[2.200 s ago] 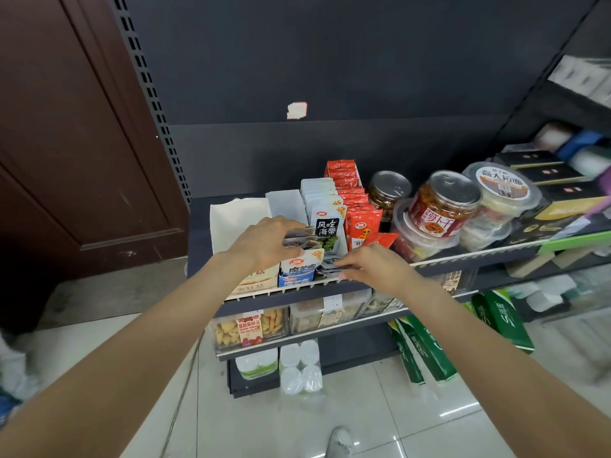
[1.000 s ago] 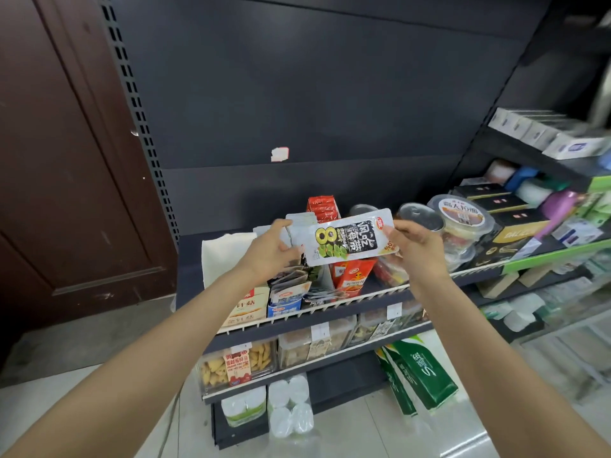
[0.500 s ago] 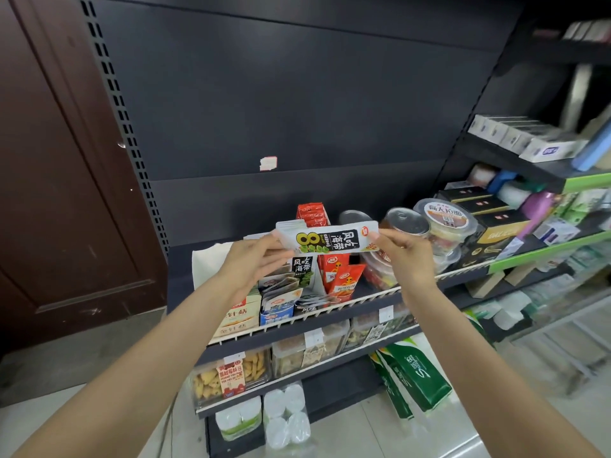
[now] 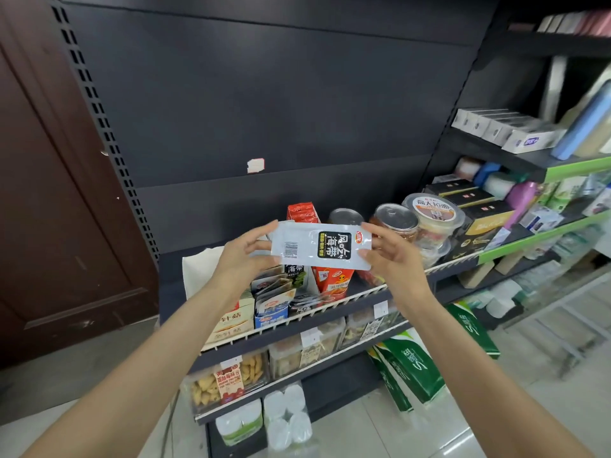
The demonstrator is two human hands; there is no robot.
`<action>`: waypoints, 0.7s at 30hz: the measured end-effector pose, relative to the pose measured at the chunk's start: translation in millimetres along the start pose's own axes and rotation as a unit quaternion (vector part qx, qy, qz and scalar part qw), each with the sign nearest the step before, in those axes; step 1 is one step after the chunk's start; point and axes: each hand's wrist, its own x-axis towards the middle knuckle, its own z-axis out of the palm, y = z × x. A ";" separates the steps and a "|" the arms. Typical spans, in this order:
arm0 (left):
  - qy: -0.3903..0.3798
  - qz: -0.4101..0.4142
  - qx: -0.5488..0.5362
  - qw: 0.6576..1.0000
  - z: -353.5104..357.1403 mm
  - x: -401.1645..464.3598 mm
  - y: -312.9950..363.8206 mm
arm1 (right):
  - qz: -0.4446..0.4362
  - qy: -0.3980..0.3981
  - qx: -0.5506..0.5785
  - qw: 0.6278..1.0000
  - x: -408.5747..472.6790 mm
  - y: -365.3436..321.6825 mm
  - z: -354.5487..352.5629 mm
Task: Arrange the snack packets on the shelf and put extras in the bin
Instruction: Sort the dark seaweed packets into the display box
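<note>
So we're mid-sort here. We've got one flat silver-white foil snack packet with a black label and barcode [image 4: 320,248] held up sideways between both hands: left hand [image 4: 243,256] pinching its left end, right hand [image 4: 393,256] with fingers [image 4: 372,231] curled round its right end. It hangs in the air just above the dark metal shelf with the white wire front rail [image 4: 330,304].

Right below our fingers, the open white cardboard display box of matching silver packets [image 4: 281,292] looks messy: several packets are slumped and leaning forward, so that row isn't tidied yet. The red-orange snack packets [image 4: 332,280] just to its right stand fairly neat.

No bin anywhere in view, so we'd guess nothing has gone there yet. Early-to-middle of the job, we reckon.
</note>
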 end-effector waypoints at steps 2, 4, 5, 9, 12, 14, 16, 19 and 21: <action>0.004 0.051 0.009 0.999 -0.8 -3.7 2.7 | -0.015 0.013 0.015 1.000 -0.7 2.3 0.0; 0.007 0.080 0.016 0.997 -0.8 -6.3 2.5 | -0.023 0.020 0.030 0.999 -0.7 5.3 0.8; 0.008 0.085 0.020 0.996 -0.6 -7.8 1.5 | -0.023 0.018 0.035 0.999 -1.0 7.0 1.0; 0.006 0.061 0.023 0.998 -1.5 -7.8 -3.3 | -0.013 -0.002 0.059 0.998 -1.7 9.2 2.3; -0.003 0.017 0.015 1.000 -4.6 -2.1 -5.5 | -0.003 0.000 0.086 0.996 0.0 7.9 3.0; -0.016 -0.019 -0.020 0.999 -6.0 0.5 -7.4 | -0.003 -0.009 0.097 0.995 2.1 7.8 2.2; -0.037 -0.051 -0.048 0.997 -5.8 1.3 -9.5 | -0.033 -0.017 0.042 0.998 4.8 8.4 1.2; -0.060 -0.087 -0.088 0.990 -3.0 3.4 -9.3 | -0.091 0.008 -0.082 0.992 15.6 8.3 -1.4; -0.050 -0.101 -0.070 0.991 1.0 8.0 -8.2 | -0.114 0.022 -0.143 0.983 24.2 6.5 -2.6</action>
